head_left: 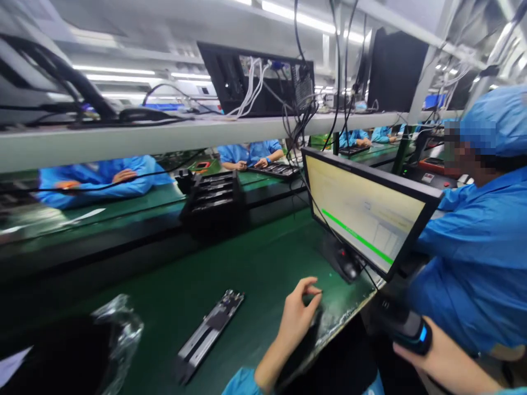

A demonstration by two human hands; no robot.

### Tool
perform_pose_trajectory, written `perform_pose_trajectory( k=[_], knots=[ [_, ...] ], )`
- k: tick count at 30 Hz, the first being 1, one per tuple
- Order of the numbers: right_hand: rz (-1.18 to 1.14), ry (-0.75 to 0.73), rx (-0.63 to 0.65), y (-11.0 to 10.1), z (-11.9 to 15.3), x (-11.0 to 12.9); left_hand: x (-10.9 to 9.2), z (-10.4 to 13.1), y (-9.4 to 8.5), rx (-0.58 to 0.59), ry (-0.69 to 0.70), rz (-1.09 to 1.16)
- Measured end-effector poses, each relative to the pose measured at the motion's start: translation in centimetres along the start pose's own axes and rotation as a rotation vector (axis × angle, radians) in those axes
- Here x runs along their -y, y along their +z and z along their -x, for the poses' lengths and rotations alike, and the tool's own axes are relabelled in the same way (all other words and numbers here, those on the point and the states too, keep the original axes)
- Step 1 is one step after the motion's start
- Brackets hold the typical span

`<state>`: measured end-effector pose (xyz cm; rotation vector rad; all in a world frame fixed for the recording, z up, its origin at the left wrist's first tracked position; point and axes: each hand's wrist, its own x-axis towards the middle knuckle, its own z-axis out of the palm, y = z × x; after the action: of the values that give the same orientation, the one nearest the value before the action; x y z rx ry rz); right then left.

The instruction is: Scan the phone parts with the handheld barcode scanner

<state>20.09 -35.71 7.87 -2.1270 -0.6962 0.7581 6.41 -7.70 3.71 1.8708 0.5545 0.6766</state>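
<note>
A black scanner (405,329) with a small blue light is in the right hand (438,351), whose fingers are wrapped around its grip, beyond the front edge of the desk (263,274). The left hand (298,310) is over the desk, its fingers curled toward the thumb with a gap between, holding nothing visible.

Just beyond the left hand is a dark stand (343,260) with a red light, under the screen (366,206); the screen is tilted and shows a green bar. It stands between the scanner and the far benches. A cable hangs across its face.

Left of the left hand, a long narrow electronic part (212,332) lies flat and slantwise on the desk. Further left, clear plastic (125,334) lies crumpled beside a dark shape too unclear to name. Close on the right sits a person in blue (481,241). Beyond the desk is a black tray (216,195), under a shelf (164,134) carrying a computer case (263,82) and loose wires.
</note>
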Motion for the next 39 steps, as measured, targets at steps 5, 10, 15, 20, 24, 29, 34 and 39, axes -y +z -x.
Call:
perform_pose_trajectory(
  k=[5, 10, 15, 20, 24, 29, 34, 39],
  knots=[
    [0.028, 0.080, 0.162, -4.2, -1.2, 5.6, -3.7, -0.9, 1.8, 0.004, 0.050, 0.045],
    [-0.059, -0.034, 0.435, -4.8, -3.6, 11.6, -4.3, -1.0, 2.5, 0.000, 0.011, 0.062],
    [-0.127, 0.023, 0.532, -4.7, -5.5, 13.8, -4.5, -1.3, 2.6, -0.023, -0.010, 0.060],
    [-0.099, 0.030, 0.606, -5.0, -6.1, 16.4, -5.7, -1.5, 2.4, -0.013, -0.020, 0.114],
    [-0.050, 0.061, 0.646, -5.0, -6.3, 17.8, -6.3, -1.4, 2.2, -0.014, -0.019, 0.142],
    [0.031, 0.088, 0.668, -5.1, -6.6, 18.6, -6.5, -1.4, 2.1, -0.002, -0.031, 0.189],
    [0.105, 0.131, 0.678, -5.3, -6.8, 19.6, -6.6, -1.4, 2.0, -0.005, -0.061, 0.248],
    [0.149, 0.136, 0.712, -5.3, -7.2, 20.3, -6.6, -1.3, 1.7, -0.016, -0.093, 0.293]
  ],
)
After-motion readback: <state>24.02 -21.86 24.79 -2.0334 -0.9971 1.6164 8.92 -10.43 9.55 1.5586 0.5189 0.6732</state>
